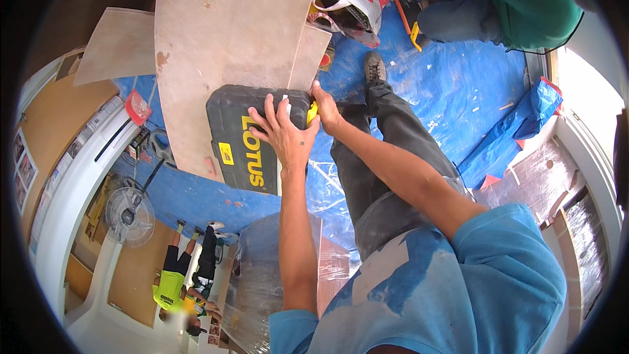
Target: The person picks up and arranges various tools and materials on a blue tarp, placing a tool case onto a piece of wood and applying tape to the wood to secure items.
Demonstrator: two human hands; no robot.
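Note:
A black hard plastic tool case with large yellow lettering lies flat on a pale wooden board. My left hand rests on its lid, fingers spread, thumb reaching toward a yellow latch on the case's right edge. Against that same edge, my right hand grips the case beside the latch; some of its fingers are hidden. The case looks closed, and its contents cannot be seen.
Blue plastic sheeting covers the floor. A white-and-red bag stands beyond the board. A crouching person in green is at the upper right. A fan and two people stand at the lower left.

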